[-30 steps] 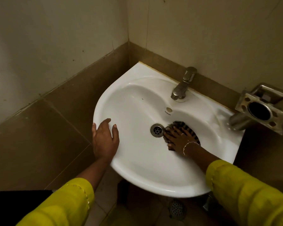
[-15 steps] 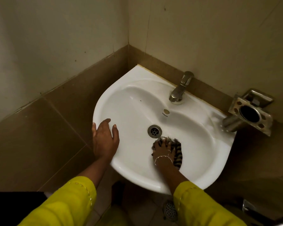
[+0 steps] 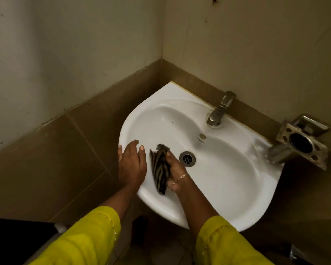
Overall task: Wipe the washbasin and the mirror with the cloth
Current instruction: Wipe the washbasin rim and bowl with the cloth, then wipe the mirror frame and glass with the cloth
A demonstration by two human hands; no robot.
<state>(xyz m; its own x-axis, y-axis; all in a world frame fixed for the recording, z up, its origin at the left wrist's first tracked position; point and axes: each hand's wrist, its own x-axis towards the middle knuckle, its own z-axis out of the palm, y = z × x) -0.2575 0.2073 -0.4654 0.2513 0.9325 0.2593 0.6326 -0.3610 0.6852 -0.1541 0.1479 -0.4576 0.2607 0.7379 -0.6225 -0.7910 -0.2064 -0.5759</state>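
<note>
Cloth (image 3: 159,169) now left of drain (image 3: 187,158), right hand (image 3: 175,169) fingers gripping it; left hand (image 3: 131,165) flat, open.

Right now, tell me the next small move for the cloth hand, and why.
Probably sweep the striped cloth up the bowl's left wall toward the tap. The right hand presses it left of the drain, beside the left hand on the washbasin rim; a dark speck shows on that wall above.
</note>
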